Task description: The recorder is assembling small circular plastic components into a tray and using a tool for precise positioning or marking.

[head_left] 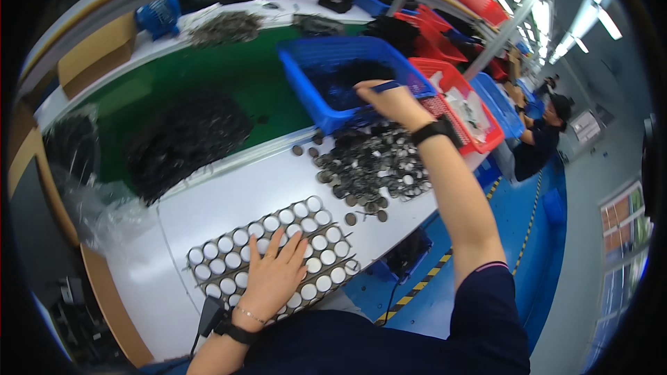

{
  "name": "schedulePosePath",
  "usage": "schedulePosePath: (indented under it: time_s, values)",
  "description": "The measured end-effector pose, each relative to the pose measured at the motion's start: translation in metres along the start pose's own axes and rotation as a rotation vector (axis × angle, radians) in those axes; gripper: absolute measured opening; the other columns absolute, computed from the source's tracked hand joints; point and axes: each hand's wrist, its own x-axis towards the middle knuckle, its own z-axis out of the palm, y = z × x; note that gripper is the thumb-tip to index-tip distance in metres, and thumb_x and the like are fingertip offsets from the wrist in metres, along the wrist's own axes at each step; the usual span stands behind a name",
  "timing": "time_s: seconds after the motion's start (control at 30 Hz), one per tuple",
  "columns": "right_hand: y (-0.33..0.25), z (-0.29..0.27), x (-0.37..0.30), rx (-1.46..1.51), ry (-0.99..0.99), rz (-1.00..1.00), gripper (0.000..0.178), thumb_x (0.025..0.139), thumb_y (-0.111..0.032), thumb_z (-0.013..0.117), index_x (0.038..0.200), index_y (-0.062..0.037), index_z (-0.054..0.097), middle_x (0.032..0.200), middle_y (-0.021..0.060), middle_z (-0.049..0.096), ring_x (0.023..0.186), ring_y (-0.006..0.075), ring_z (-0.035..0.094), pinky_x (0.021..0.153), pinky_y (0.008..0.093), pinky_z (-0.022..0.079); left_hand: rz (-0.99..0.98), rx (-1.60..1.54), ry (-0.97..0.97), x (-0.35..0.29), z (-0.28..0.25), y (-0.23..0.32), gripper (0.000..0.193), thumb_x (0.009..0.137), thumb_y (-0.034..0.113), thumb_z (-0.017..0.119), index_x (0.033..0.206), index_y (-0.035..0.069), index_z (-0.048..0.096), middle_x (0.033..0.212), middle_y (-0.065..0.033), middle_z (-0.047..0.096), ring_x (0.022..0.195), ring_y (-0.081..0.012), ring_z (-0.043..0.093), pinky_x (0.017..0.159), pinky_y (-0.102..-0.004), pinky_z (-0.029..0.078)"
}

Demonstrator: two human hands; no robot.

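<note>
White counter: main support, running diagonally; its lower-right edge drops to the blue floor. Green surface lies beyond it, carrying a broad dark heap of thin pieces, kind not resolved. Blue basket near the far side of the counter, dark contents inside; red basket just right of it.

Block of white discs: on the near part of the counter, rows with dark edging between. Judged light per piece and fairly stiff; smooth faces probably slide under a flat palm. Best hold: outer long edges, both sides at once, kept level in case pieces shift. Its right end sits near the counter's edge, so little margin there; more bare surface on the left and toward the green surface.

Pile of round pieces: between block and baskets, loose, judged likely to scatter if brushed; pinch single ones by the rim.

Left hand: grip spread, fingers resting over the discs. Right hand: at the blue basket's right side, fingers bent; cannot tell whether anything is pinched.

Smallest: loose disc, between pile and block.
</note>
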Motion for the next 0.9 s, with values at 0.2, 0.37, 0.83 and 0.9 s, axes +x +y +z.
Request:
schedulePosePath:
  time_s: [0.2, 0.37, 0.83, 0.9]
  values:
    - [-0.026, 0.034, 0.027, -0.258, -0.088, 0.263, 0.035, 0.098, -0.042, 0.056, 0.111, -0.018, 0.079, 0.114, 0.0124, 0.073, 0.118, 0.0359, 0.062, 0.096, 0.0569, 0.046, -0.038, 0.055, -0.042, -0.006, -0.001, -0.005, 0.05, 0.092, 0.035, 0.068, 0.136, 0.013, 0.062, 0.146, -0.002, 0.056, 0.141, -0.0302, 0.043, 0.113, -0.071, 0.025]
    - [-0.02, 0.031, 0.012, -0.559, 0.208, 0.111, 0.023, 0.093, -0.033, 0.065, 0.102, -0.02, 0.081, 0.108, 0.0093, 0.07, 0.105, 0.029, 0.062, 0.085, 0.0481, 0.047, 0.016, 0.04, -0.048, 0.001, -0.011, -0.005, 0.046, 0.091, 0.032, 0.07, 0.131, 0.011, 0.064, 0.14, -0.0049, 0.059, 0.135, -0.0305, 0.05, 0.109, -0.0682, 0.033]
    - [-0.064, 0.058, 0.009, -0.546, 0.052, 0.185, 0.019, 0.097, -0.018, 0.054, 0.101, -0.0169, 0.072, 0.091, 0.0073, 0.074, 0.091, 0.0285, 0.071, 0.083, 0.047, 0.045, 0.123, -0.038, 0.293, 0.04, -0.061, -0.004, 0.012, 0.086, 0.01, 0.071, 0.098, 0.006, 0.07, 0.096, -0.0059, 0.071, 0.087, -0.0259, 0.068, 0.085, -0.0393, 0.052]
    - [-0.061, 0.06, 0.014, -0.508, 0.1, 0.207, 0.021, 0.098, -0.022, 0.054, 0.106, -0.0181, 0.074, 0.099, 0.0087, 0.072, 0.099, 0.0294, 0.069, 0.086, 0.0485, 0.046, 0.127, -0.023, 0.317, 0.043, -0.066, -0.004, 0.012, 0.086, 0.009, 0.071, 0.097, 0.006, 0.07, 0.095, -0.0063, 0.071, 0.085, -0.0262, 0.068, 0.083, -0.0387, 0.052]
